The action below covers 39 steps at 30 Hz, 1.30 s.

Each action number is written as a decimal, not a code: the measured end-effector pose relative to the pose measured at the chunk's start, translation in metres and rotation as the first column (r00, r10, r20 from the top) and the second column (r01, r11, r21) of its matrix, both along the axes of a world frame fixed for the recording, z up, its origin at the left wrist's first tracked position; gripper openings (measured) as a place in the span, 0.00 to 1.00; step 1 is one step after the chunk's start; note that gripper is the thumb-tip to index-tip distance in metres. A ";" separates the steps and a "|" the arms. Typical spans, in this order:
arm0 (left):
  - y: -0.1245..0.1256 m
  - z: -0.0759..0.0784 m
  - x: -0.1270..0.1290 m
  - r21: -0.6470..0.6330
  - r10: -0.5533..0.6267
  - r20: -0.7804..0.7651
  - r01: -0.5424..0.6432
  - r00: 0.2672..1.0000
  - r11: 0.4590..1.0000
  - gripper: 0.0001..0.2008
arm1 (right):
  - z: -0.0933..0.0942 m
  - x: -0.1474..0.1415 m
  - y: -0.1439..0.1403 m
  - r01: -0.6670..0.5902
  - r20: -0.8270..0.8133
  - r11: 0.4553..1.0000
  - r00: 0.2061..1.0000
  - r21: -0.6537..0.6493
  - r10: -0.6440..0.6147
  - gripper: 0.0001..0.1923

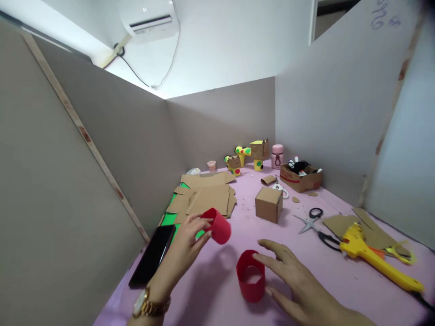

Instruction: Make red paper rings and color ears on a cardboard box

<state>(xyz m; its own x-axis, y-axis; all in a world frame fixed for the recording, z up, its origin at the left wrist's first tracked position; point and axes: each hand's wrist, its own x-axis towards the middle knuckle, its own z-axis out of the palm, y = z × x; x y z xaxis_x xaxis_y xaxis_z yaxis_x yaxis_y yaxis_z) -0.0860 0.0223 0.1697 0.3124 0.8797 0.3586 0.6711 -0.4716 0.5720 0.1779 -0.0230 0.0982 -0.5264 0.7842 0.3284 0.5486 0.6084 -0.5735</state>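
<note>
My left hand (190, 237) pinches the rim of a red tube-shaped ring (220, 227), held tilted just above the table. A second red ring (252, 290) stands upright on the pink tabletop, its hollow middle facing up. Around its right side my right hand (292, 276) is spread, the thumb close to the lower wall and a fingertip by the rim; whether they touch it I cannot tell. Beyond the rings sits a small brown cardboard box (268, 204).
Cardboard sheets (209, 199) and a black phone (152, 256) lie at left. At right are scissors (307, 222), a yellow glue gun (377, 260) and cardboard scraps (340, 225). Farther back stand yellow spotted figures (243, 151), a pink bottle (277, 158) and an open carton (301, 181). Grey partitions (220, 117) enclose the table.
</note>
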 end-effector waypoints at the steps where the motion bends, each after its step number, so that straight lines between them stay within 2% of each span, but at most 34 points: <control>1: -0.005 0.001 0.001 0.027 0.017 -0.052 -0.016 0.998 1.000 0.06 | 0.001 -0.003 0.000 -0.015 0.042 1.000 0.999 0.021 0.014 0.24; 6: -0.030 -0.005 0.010 0.047 0.049 -0.277 -0.037 0.960 0.998 0.08 | 0.002 -0.014 0.002 -0.033 0.068 0.996 0.997 0.081 0.028 0.13; 12: -0.048 -0.031 0.029 0.004 0.036 -0.370 -0.037 0.928 0.999 0.09 | 0.008 -0.010 -0.001 0.009 0.080 0.991 0.997 0.133 -0.020 0.12; 16: -0.053 -0.042 0.038 -0.035 -0.026 -0.336 0.015 0.941 0.999 0.04 | 0.012 -0.005 0.001 0.005 0.128 0.991 0.992 0.133 -0.022 0.13; 20: -0.059 -0.051 0.030 -0.118 -0.031 -0.141 0.014 0.990 0.993 0.22 | 0.009 -0.001 0.004 0.000 0.093 0.997 0.996 0.072 -0.006 0.10; 23: -0.064 -0.061 0.019 -0.145 -0.012 -0.077 0.001 0.997 0.989 0.26 | 0.004 0.003 0.002 -0.014 0.046 1.000 0.999 0.022 0.013 0.10; 25: -0.067 -0.066 0.014 -0.116 -0.018 -0.099 0.006 0.995 0.993 0.25 | 0.002 0.006 0.000 -0.004 0.042 1.000 0.999 -0.010 0.005 0.10; 28: -0.072 -0.068 0.016 0.004 0.024 -0.179 -0.023 0.984 1.000 0.20 | 0.003 0.012 -0.003 0.067 0.036 0.997 0.997 -0.039 -0.065 0.14; 32: -0.075 -0.069 0.040 0.138 0.086 -0.358 -0.038 0.930 0.990 0.18 | 0.007 0.021 -0.002 0.240 -0.059 0.969 0.968 -0.059 -0.243 0.15; 35: -0.066 -0.077 0.062 0.225 0.141 -0.490 -0.031 0.860 0.974 0.20 | 0.007 0.026 0.000 0.301 -0.111 0.951 0.945 -0.067 -0.307 0.15; 38: -0.052 -0.085 0.074 0.264 0.152 -0.565 0.004 0.811 0.965 0.04 | 0.003 0.029 0.002 0.301 -0.130 0.951 0.943 -0.066 -0.307 0.15; 39: -0.047 -0.086 0.075 0.261 0.141 -0.575 0.018 0.806 0.965 0.04 | 0.002 0.031 0.002 0.300 -0.132 0.951 0.943 -0.071 -0.307 0.15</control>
<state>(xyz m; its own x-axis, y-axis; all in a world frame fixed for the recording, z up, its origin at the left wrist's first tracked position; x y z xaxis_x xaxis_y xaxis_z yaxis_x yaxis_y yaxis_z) -0.0112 -0.0247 0.0839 0.4798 0.8138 0.3279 0.8709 -0.4871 -0.0656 0.2088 -0.0208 0.1001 -0.2126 0.9165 0.3389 0.6148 0.3951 -0.6826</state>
